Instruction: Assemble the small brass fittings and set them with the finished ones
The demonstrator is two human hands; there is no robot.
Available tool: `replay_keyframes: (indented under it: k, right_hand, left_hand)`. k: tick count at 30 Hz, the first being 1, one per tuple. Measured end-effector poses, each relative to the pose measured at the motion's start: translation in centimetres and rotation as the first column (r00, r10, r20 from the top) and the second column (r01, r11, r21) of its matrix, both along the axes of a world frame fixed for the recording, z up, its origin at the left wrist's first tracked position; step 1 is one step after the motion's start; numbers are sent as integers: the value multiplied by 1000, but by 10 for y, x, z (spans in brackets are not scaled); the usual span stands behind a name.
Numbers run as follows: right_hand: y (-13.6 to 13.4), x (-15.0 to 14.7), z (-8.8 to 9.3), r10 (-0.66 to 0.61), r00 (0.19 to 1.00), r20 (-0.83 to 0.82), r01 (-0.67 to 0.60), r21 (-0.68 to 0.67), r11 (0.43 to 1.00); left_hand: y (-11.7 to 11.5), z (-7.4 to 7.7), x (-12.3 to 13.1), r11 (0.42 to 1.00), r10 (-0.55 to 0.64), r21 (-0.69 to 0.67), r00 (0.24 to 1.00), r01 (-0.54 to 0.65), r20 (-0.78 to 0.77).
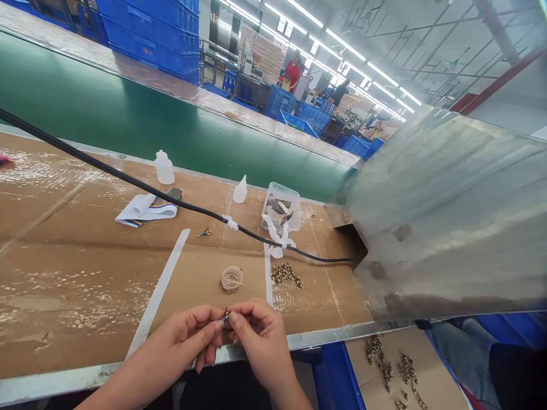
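At the front edge of the bench, my left hand (194, 336) and my right hand (258, 336) meet fingertip to fingertip. Both pinch a small blue, black and gold piece (225, 315), too tiny and too covered by fingers to name exactly. Just beyond them is a round clear cup (231, 278) with a thin stick lying across it. To its right lies a pile of small black and gold parts (285, 274). Further back, another small blue and gold piece (204, 233) rests alone on the cardboard.
A black cable (205, 212) crosses above the bench into a metal housing (444, 228) on the right. Two white squeeze bottles (164, 168), a striped ribbon (146, 209) and a plastic tub (281, 199) stand near the green conveyor belt (171, 125). More parts (379, 361) lie below right.
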State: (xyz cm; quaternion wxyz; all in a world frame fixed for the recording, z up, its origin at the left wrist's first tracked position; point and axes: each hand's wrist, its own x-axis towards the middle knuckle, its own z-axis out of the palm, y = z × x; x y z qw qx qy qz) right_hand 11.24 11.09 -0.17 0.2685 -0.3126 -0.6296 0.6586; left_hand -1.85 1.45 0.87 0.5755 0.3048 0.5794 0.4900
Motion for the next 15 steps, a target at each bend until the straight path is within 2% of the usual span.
replay_keyframes:
  k: [6, 15]
  right_hand:
    - [0, -1, -1, 3, 1000, -31, -4, -28, 1000]
    - [-1, 2, -2, 11, 999, -45, -9, 53, 999]
  left_hand:
    - [-2, 0, 1, 1000, -8, 4, 999, 8, -34]
    - [-3, 1, 1, 1000, -23, 10, 998, 24, -61]
